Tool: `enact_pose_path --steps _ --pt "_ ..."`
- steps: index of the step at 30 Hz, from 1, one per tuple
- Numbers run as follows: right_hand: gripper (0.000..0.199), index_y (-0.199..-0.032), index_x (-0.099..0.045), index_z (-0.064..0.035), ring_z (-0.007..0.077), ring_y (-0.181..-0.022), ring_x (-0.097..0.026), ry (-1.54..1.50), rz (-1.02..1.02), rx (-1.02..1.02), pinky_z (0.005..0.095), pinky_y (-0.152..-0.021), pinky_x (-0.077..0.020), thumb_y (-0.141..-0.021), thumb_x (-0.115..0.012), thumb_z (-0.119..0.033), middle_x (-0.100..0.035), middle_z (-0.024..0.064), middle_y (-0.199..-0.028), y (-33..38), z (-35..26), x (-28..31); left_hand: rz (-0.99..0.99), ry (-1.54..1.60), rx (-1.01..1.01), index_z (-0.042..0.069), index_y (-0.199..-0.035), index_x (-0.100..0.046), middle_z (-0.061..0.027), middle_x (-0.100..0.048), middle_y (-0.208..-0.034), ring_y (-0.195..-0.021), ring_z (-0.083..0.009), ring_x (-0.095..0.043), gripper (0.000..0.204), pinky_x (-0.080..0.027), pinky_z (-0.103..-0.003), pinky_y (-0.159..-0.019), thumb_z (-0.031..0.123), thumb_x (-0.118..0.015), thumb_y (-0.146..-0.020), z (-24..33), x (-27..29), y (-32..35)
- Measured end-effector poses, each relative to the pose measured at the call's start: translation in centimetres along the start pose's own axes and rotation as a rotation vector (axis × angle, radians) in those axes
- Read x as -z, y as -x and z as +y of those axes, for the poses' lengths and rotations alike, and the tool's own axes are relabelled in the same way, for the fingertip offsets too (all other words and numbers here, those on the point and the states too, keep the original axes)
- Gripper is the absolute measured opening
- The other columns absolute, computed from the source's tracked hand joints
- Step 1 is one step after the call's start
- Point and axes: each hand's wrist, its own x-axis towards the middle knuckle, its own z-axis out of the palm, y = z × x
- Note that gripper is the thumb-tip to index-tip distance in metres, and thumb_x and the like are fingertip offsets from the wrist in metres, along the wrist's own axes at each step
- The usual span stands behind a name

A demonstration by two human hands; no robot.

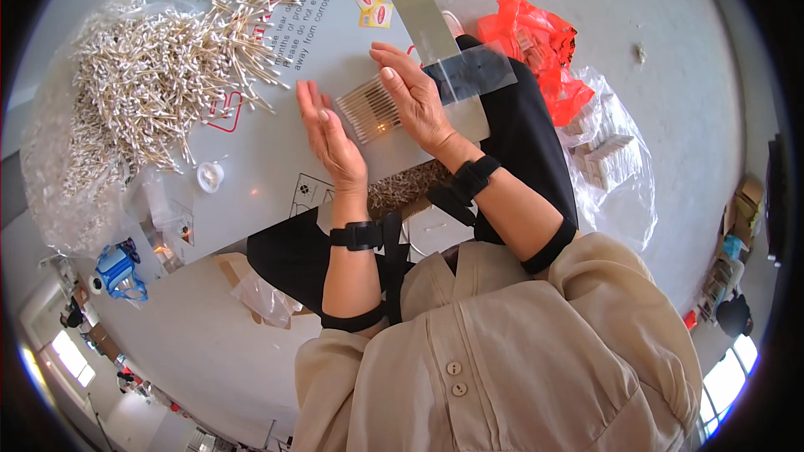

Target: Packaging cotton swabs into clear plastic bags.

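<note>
We see the flat row of cotton swabs lying on the grey tabletop between the two hands, to the right of the left hand and to the left of the right hand. The swabs' long axis slants from the lower left up to the right, crossing the gap from one palm toward the other. The right hand is the nearer, since it covers the far ends of the row; the left hand stands just beside the near tips, and we cannot tell whether it touches them. The left hand is spread flat and empty, fingers straight; the right is also extended rather than curled, though what its underside presses is hidden from us. Beyond it a glossy, clear plastic sleeve reaches over the dark trouser leg, its pale crosswise band catching light; we cannot tell whether the swabs lie inside it. The shafts look slim, straight and pale, closely set side by side. Across the smooth tabletop, a bristling heap of loose swabs spills from a crinkled transparent bag, with a small round white tub near it and glossy yellow-and-white labels at the far edge.
</note>
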Motion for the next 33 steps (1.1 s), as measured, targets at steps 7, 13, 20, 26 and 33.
enact_pose_path --steps 7,13,20,26,33 --pt "0.034 -0.122 -0.057 0.0039 0.0302 -0.119 -0.056 0.065 0.0 0.024 0.0343 -0.098 -0.0442 -0.101 -0.05 -0.021 -0.053 0.0197 -0.134 1.4 -0.3 -0.4 0.03 0.164 0.024 -0.004 -0.149 -0.02 -0.0205 -0.026 -0.154 -0.144 -0.029 -0.025 0.068 -0.019 -0.043 -0.118 0.044 -0.037 -0.103 -0.4 -0.6 -0.2" --pt "0.032 -0.121 -0.057 0.004 0.0295 -0.119 -0.056 0.058 0.109 0.041 0.0335 -0.098 -0.0446 -0.101 -0.05 -0.019 -0.054 0.0192 -0.133 1.8 0.0 -1.3 0.022 0.197 0.023 -0.004 -0.148 -0.022 -0.0194 -0.027 -0.154 -0.143 -0.0291 -0.027 0.069 -0.02 -0.043 -0.118 0.045 -0.038 -0.102 -0.8 -0.5 -0.3" --pt "0.032 -0.121 -0.06 0.0033 0.0177 -0.115 -0.057 -0.149 0.172 -0.108 0.029 -0.098 -0.0446 -0.102 -0.051 -0.02 -0.061 0.0108 -0.123 1.5 1.1 0.8 0.086 0.138 -0.004 -0.003 -0.146 -0.029 -0.018 -0.033 -0.151 -0.141 -0.0294 -0.031 0.06 -0.022 -0.046 -0.116 0.033 -0.044 -0.101 0.1 2.6 1.0" --pt "0.02 -0.108 -0.063 0.0039 0.013 -0.092 -0.063 -0.22 0.153 -0.221 0.0257 -0.084 -0.051 -0.099 -0.054 -0.011 -0.066 0.0062 -0.102 3.3 0.4 3.7 0.123 0.057 0.027 -0.003 -0.142 -0.038 -0.0166 -0.041 -0.147 -0.138 -0.0291 -0.037 0.051 -0.025 -0.044 -0.115 0.02 -0.05 -0.098 0.9 5.7 2.7" --pt "0.01 -0.098 -0.065 0.0012 0.0146 -0.087 -0.064 0.248 0.081 -0.105 0.025 -0.079 -0.0492 -0.09 -0.06 -0.003 -0.065 0.0061 -0.092 4.6 0.1 5.1 -0.171 -0.785 -0.16 0.001 -0.146 -0.033 -0.0186 -0.031 -0.152 -0.143 -0.0323 -0.027 0.068 -0.022 -0.049 -0.116 0.029 -0.061 -0.091 1.7 5.1 3.4"
